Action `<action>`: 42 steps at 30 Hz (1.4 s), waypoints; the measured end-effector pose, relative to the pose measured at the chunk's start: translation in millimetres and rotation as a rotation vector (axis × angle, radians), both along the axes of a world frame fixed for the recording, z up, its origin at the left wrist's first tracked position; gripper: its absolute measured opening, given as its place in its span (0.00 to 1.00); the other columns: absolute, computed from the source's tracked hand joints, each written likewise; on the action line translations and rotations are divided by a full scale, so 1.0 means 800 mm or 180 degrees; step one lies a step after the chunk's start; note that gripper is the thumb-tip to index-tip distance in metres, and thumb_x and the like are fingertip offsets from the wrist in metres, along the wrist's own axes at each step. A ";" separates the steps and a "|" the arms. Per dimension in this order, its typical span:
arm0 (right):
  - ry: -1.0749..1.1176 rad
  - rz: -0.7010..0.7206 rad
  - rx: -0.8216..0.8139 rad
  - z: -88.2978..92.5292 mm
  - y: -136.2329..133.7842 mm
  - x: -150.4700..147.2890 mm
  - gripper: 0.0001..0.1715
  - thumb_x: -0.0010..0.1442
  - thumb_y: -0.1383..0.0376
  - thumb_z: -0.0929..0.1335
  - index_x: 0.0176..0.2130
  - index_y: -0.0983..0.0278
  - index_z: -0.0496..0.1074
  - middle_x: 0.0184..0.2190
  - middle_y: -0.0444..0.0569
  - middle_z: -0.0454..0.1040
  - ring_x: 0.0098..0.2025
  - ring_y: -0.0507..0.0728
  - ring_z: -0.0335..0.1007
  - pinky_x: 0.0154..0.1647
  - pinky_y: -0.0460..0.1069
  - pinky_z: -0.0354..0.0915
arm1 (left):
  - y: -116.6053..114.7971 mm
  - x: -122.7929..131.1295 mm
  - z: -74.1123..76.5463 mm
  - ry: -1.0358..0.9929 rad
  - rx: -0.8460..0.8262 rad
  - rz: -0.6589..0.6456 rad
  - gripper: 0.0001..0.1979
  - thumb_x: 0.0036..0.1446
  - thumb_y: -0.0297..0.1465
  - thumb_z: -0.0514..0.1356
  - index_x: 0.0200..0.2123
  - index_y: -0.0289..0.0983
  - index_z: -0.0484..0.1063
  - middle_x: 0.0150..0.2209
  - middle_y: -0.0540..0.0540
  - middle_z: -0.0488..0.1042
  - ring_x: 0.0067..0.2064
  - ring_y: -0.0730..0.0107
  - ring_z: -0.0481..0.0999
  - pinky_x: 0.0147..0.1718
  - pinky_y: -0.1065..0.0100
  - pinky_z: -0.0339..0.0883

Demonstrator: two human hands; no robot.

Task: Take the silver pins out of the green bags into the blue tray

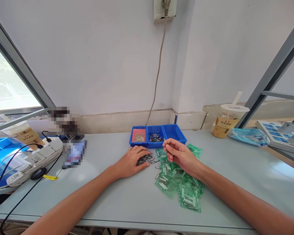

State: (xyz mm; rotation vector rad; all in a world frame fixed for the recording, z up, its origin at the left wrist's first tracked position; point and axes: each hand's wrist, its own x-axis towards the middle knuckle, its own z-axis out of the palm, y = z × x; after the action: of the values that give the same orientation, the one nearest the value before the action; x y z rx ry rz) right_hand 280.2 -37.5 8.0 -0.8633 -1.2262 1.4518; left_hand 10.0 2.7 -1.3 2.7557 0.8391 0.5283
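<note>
My left hand [132, 162] rests on the table, its fingers and thumb apart around a pile of small metal pins [145, 159]. A few loose pins lie just right of that pile. Above the green plastic bags [170, 182], my right hand [177, 153] is raised in a pinch. A tiny pale tip shows at its fingertips, too small to name. Inside the bags are metal pins and white pieces. Behind both hands stands a blue three-part bin [147, 143]; more metal pins [155, 137] fill its middle compartment, and a red bag with pale pieces [138, 135] is in the left one.
A phone [74, 153] leans on a stand at the left, beside a power strip [36, 160] with cables. One drink cup [226, 120] stands at the back right near a blue packet [250, 136]; another cup [25, 132] is far left. Metal frame bars rise on both sides.
</note>
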 end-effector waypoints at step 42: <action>-0.0333 0.0072 0.0082 0.005 -0.008 -0.002 0.20 0.63 0.46 0.74 0.42 0.59 0.75 0.36 0.44 0.70 0.30 0.51 0.63 0.32 0.49 0.65 | -0.001 0.001 0.003 0.0004 0.0005 0.0012 0.22 0.72 0.44 0.57 0.64 0.46 0.68 0.60 0.42 0.71 0.58 0.55 0.70 0.59 0.55 0.63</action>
State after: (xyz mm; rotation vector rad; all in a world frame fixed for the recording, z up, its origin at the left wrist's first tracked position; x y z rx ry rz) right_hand 278.9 -43.9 12.1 -0.9203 -1.3335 1.4205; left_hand 11.1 1.6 1.0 2.7569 0.8447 0.5282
